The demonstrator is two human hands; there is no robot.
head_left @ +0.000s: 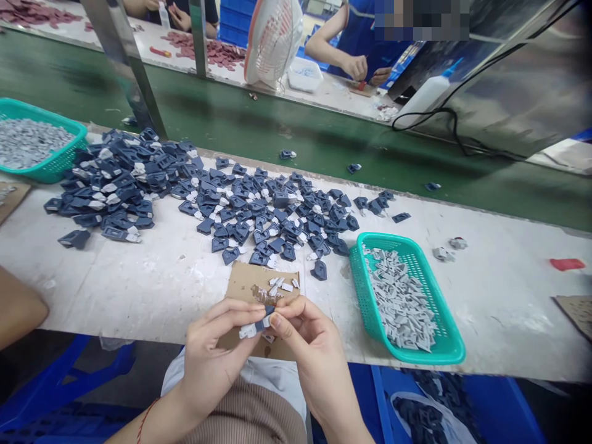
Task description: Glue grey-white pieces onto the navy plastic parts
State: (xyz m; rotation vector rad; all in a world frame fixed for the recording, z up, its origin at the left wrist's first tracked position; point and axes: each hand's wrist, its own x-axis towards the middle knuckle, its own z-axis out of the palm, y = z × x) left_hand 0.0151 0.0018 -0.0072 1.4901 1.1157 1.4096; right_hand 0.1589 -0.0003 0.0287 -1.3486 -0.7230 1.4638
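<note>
Above the cardboard piece [240,280] at the table's front edge, my left hand [217,339] grips a dark blue part with a white piece [252,328] on its lower end. The fingers of my right hand [308,336] pinch the same part's right side at a small pale piece. A few small white pieces [282,285] lie on the cardboard just beyond my hands. Dark blue parts with white ends [259,209] are spread behind it, with a higher pile [115,179] to the left. To the right, a green basket [451,336] holds many small grey pieces.
Another green basket [50,166] stands at the far left. A green belt [208,117] runs behind the table, with a few parts on it. Across it are people's hands, a white fan [272,43] and a bottle [428,95]. Someone's arm [18,308] rests at the left edge.
</note>
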